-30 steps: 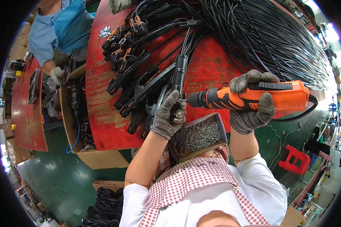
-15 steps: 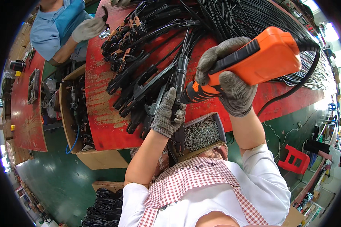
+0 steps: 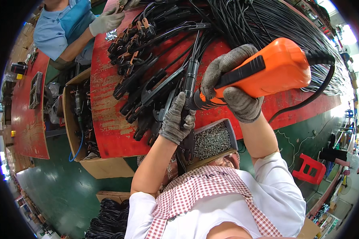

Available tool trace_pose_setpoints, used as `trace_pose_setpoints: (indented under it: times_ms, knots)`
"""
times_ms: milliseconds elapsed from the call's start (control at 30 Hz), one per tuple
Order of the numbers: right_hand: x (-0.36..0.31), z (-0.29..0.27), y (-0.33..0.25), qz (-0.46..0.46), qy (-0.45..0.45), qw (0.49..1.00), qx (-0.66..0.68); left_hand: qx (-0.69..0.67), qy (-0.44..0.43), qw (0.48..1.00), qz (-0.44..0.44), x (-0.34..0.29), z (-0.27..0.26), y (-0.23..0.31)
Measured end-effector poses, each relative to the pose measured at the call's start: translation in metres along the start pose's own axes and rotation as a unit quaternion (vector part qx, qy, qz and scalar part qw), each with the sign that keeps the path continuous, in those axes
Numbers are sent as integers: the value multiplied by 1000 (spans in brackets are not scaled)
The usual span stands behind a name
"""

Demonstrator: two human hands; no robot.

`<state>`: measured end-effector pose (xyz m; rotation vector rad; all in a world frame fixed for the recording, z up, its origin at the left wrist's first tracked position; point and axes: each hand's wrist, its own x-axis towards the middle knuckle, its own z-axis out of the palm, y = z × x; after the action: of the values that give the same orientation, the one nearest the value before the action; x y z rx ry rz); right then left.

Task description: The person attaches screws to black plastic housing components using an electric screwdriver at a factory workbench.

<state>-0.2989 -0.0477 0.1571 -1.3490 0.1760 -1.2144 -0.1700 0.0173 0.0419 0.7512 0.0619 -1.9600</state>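
Observation:
Both my hands wear grey knit gloves. My left hand is wrapped round the black handle of a welding electrode holder, whose cable end points away over the red table. My right hand grips an orange corded electric screwdriver with a black grip pad. The screwdriver's black nose meets the holder's side, just beside my left fingers. The bit itself is hidden. Below and right of my left hand, an open box of small screws sits against the table edge.
More black electrode holders, some with copper-coloured jaws, lie left on the red table. Long black cables spread across the far right. A co-worker's gloved hand is at far left. A cardboard box stands beside the table; a red stool is right.
The screwdriver's orange body and my right hand have shifted slightly left and down. My left hand stays on the holder. The co-worker's hand has moved right and up.

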Motion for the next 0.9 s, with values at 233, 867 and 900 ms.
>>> trace_pose_setpoints:
  times_ms: [233, 867, 900]
  knots:
    - [-13, -10, 4, -54, -4, 999, -8, 25, 36, 999, -15, 0, -5, -2]
    - [-87, -46, -23, -40, 339, 936, 87, 857, 267, 355, 262, 0, -5, 157]
    - [-90, -46, -26, -45, 340, 936, 86, 843, 300, 332, 298, 8, -13, 172]
